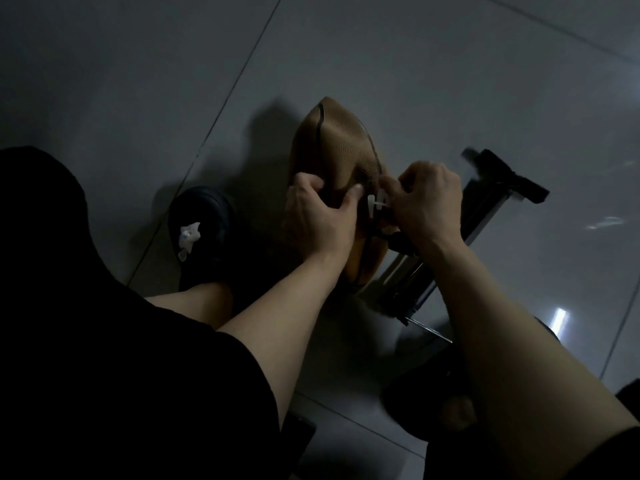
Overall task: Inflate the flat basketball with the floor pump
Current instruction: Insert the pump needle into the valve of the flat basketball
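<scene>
We see the flat basketball (332,150), collapsed into a folded, boat-like shell, standing on edge on the floor (415,64) between the person's feet and just beside the floor pump (485,216), which lies on its side. We judge the ball light, limp and pebbled enough to resist slipping; with no air to stiffen it, it needs support close to the valve. The left hand (318,216) grips the lower fold, its fingers (308,183) curled over the rim and the thumb pressed on the skin. The right hand (426,202) pinches a small white nozzle fitting (375,202) against the ball; whether the needle is seated, we cannot tell. The floor is glossy grey tile with dark joints, dimly lit, likely slick. A dark slipper (201,230) with a white ornament rests at left.
</scene>
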